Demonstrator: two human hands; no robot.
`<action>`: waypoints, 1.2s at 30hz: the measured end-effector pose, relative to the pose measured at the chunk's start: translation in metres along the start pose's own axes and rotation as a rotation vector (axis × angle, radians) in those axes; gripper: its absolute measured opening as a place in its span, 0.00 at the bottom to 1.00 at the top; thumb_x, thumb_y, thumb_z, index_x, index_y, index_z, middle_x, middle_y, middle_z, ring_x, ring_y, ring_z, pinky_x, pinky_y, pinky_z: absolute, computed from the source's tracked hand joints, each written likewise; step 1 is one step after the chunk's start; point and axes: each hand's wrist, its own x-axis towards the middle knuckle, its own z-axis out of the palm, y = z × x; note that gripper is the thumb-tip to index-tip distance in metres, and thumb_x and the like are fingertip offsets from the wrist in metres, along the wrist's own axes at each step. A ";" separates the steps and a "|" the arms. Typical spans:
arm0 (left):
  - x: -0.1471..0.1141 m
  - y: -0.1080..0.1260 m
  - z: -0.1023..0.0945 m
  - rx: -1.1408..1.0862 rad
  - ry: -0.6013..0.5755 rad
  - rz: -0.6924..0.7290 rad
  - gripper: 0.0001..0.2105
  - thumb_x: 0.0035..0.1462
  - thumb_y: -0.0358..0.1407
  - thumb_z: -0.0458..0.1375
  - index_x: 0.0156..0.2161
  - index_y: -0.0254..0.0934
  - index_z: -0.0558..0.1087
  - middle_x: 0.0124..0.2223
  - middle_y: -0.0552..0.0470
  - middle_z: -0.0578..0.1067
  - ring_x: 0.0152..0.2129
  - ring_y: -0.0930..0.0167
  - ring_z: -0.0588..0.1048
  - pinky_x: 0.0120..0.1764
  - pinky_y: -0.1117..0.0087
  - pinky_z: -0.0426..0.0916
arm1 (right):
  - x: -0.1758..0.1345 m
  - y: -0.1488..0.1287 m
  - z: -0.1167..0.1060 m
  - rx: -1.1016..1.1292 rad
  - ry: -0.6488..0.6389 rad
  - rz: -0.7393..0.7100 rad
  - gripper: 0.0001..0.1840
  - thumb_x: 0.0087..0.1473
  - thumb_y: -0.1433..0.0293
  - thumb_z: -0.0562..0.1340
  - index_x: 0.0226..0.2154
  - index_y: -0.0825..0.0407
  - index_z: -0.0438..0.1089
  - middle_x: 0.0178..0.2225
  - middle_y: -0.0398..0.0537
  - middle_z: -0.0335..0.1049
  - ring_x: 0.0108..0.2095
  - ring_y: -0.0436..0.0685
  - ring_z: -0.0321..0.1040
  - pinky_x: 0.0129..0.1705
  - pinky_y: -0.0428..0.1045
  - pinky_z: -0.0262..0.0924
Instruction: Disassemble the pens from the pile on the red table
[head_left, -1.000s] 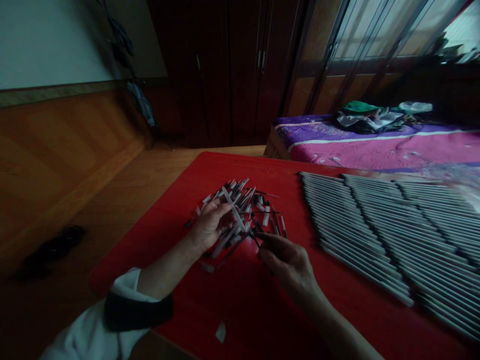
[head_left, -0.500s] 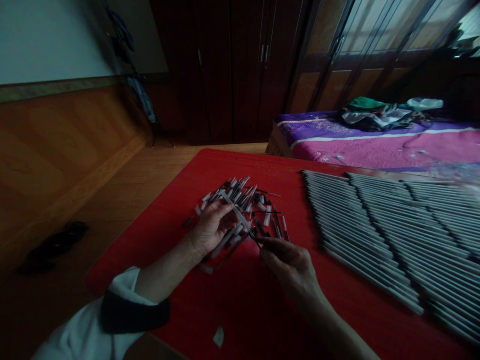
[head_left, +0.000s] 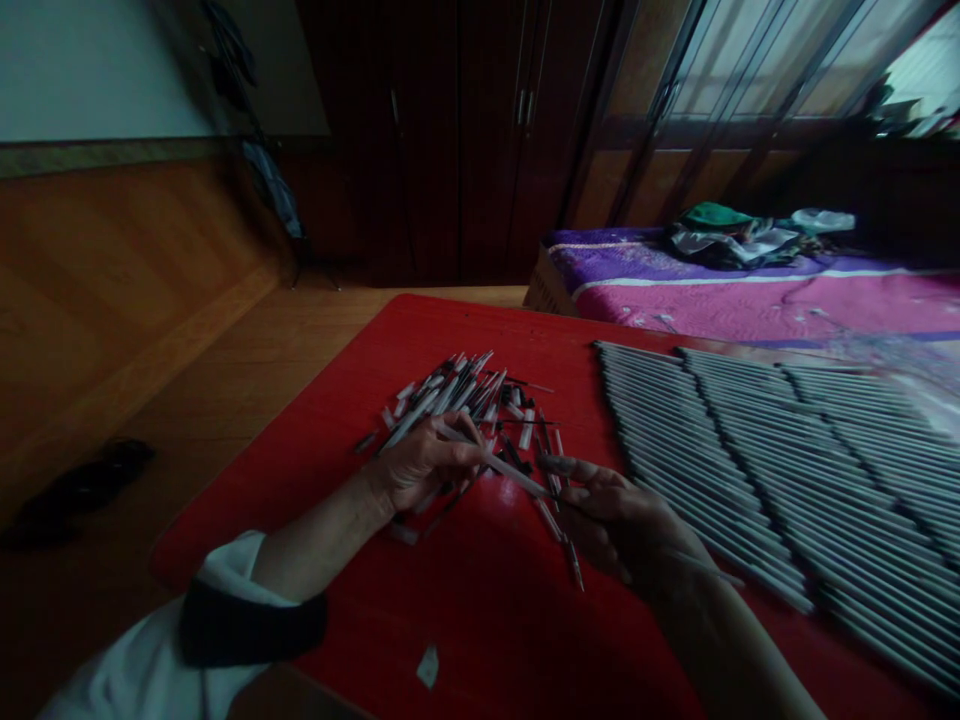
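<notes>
My left hand (head_left: 431, 462) pinches a slim translucent white pen barrel (head_left: 517, 474) that slants down to the right above the pile. The barrel's far end meets the fingers of my right hand (head_left: 607, 505), which are bent round its dark tip, with the index finger stretched out. A thin pale stick (head_left: 705, 566) lies along the right palm and wrist; its kind is unclear. Behind my left hand is a loose heap of pen parts (head_left: 457, 385), with pale tubes, dark thin sticks and short caps. Several thin pen pieces (head_left: 574, 565) lie under the right fingers.
Rows of pale pen-like sticks with dark ends (head_left: 675, 430) cover the right side of the red table (head_left: 337, 400). A small whitish scrap (head_left: 428, 666) lies near the front edge. Beyond the table stands a bed with a pink and purple cover (head_left: 675, 290).
My right hand has moved right and turned palm more upward. The barrel has shifted right with the hands, and the thin stick across my right wrist now shows.
</notes>
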 end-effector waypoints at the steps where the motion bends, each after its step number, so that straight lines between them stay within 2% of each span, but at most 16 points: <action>1: -0.001 0.000 0.000 0.034 -0.013 0.001 0.07 0.43 0.31 0.63 0.28 0.35 0.69 0.22 0.56 0.70 0.17 0.79 0.67 0.19 0.78 0.60 | -0.002 -0.002 0.000 -0.001 -0.009 -0.003 0.21 0.37 0.71 0.63 0.39 0.55 0.69 0.14 0.35 0.56 0.12 0.42 0.47 0.10 0.38 0.41; 5: -0.003 0.003 0.001 0.232 -0.012 0.000 0.06 0.41 0.32 0.64 0.28 0.35 0.73 0.23 0.55 0.71 0.17 0.78 0.66 0.21 0.77 0.60 | -0.008 -0.012 0.004 -0.045 0.025 -0.004 0.18 0.36 0.71 0.62 0.36 0.53 0.70 0.14 0.34 0.53 0.12 0.41 0.43 0.10 0.38 0.39; 9: -0.006 0.006 0.011 0.630 -0.102 0.063 0.06 0.46 0.34 0.61 0.32 0.36 0.76 0.30 0.51 0.75 0.28 0.73 0.71 0.31 0.72 0.65 | -0.012 -0.020 0.003 -0.081 0.063 -0.028 0.17 0.35 0.71 0.62 0.35 0.52 0.70 0.15 0.35 0.56 0.12 0.41 0.42 0.10 0.38 0.38; 13: -0.009 0.002 0.021 0.981 -0.156 0.278 0.10 0.54 0.35 0.54 0.40 0.37 0.75 0.35 0.49 0.75 0.32 0.71 0.72 0.37 0.70 0.64 | -0.012 -0.022 -0.004 -0.131 0.057 0.039 0.19 0.36 0.71 0.61 0.37 0.54 0.69 0.13 0.35 0.57 0.10 0.42 0.44 0.09 0.38 0.40; 16: -0.009 -0.004 0.022 1.201 -0.197 0.448 0.11 0.57 0.35 0.51 0.41 0.37 0.73 0.36 0.48 0.74 0.35 0.70 0.70 0.40 0.69 0.63 | -0.009 -0.018 -0.006 -0.193 0.041 0.114 0.22 0.37 0.72 0.59 0.40 0.57 0.67 0.11 0.34 0.57 0.09 0.42 0.45 0.09 0.38 0.40; 19: -0.009 -0.009 0.021 1.298 -0.220 0.512 0.10 0.58 0.34 0.50 0.41 0.37 0.73 0.35 0.48 0.74 0.35 0.69 0.70 0.41 0.67 0.62 | -0.007 -0.013 -0.005 -0.227 0.088 0.122 0.21 0.40 0.71 0.61 0.41 0.57 0.66 0.11 0.36 0.60 0.08 0.42 0.48 0.09 0.38 0.40; 22: -0.010 -0.011 0.022 1.257 -0.214 0.507 0.09 0.58 0.33 0.50 0.41 0.36 0.72 0.36 0.48 0.74 0.34 0.70 0.70 0.40 0.68 0.62 | -0.006 -0.011 0.000 -0.240 0.169 0.046 0.22 0.46 0.59 0.60 0.42 0.56 0.66 0.12 0.37 0.61 0.09 0.43 0.50 0.09 0.39 0.40; 24: -0.012 -0.009 0.024 1.142 -0.162 0.453 0.09 0.58 0.33 0.51 0.41 0.36 0.71 0.36 0.49 0.74 0.33 0.71 0.71 0.39 0.69 0.63 | -0.005 -0.011 0.003 -0.287 0.245 -0.040 0.26 0.48 0.53 0.57 0.42 0.55 0.66 0.12 0.38 0.60 0.09 0.44 0.50 0.09 0.40 0.41; 26: -0.013 -0.007 0.026 0.962 -0.081 0.385 0.08 0.58 0.34 0.51 0.40 0.36 0.70 0.35 0.49 0.74 0.33 0.71 0.71 0.37 0.70 0.64 | -0.002 -0.009 0.005 -0.424 0.378 -0.185 0.25 0.48 0.53 0.58 0.41 0.56 0.67 0.14 0.39 0.61 0.11 0.45 0.53 0.11 0.41 0.45; 28: -0.013 -0.005 0.026 0.765 -0.006 0.335 0.08 0.58 0.35 0.51 0.40 0.36 0.68 0.37 0.49 0.74 0.34 0.71 0.72 0.37 0.70 0.65 | 0.003 -0.005 0.005 -0.715 0.534 -0.376 0.20 0.48 0.58 0.59 0.38 0.56 0.69 0.20 0.44 0.66 0.17 0.48 0.60 0.16 0.43 0.53; 30: -0.011 -0.005 0.026 0.614 0.045 0.319 0.07 0.57 0.36 0.51 0.39 0.35 0.67 0.38 0.47 0.74 0.34 0.71 0.72 0.37 0.70 0.65 | 0.010 0.002 0.004 -1.131 0.617 -0.562 0.14 0.50 0.63 0.58 0.35 0.54 0.72 0.28 0.49 0.70 0.27 0.53 0.65 0.26 0.48 0.61; 33: -0.008 -0.007 0.024 0.522 0.071 0.304 0.07 0.56 0.36 0.52 0.39 0.35 0.65 0.39 0.47 0.74 0.33 0.71 0.72 0.36 0.70 0.66 | 0.020 0.013 0.001 -1.670 0.580 -0.718 0.12 0.53 0.69 0.55 0.33 0.51 0.74 0.39 0.53 0.70 0.41 0.60 0.62 0.40 0.54 0.61; 36: -0.006 -0.009 0.022 0.513 0.078 0.305 0.07 0.56 0.35 0.53 0.39 0.35 0.65 0.37 0.48 0.74 0.34 0.71 0.72 0.38 0.70 0.65 | 0.028 0.019 -0.002 -1.895 0.528 -0.732 0.12 0.54 0.71 0.55 0.34 0.50 0.75 0.44 0.54 0.68 0.46 0.62 0.58 0.45 0.57 0.59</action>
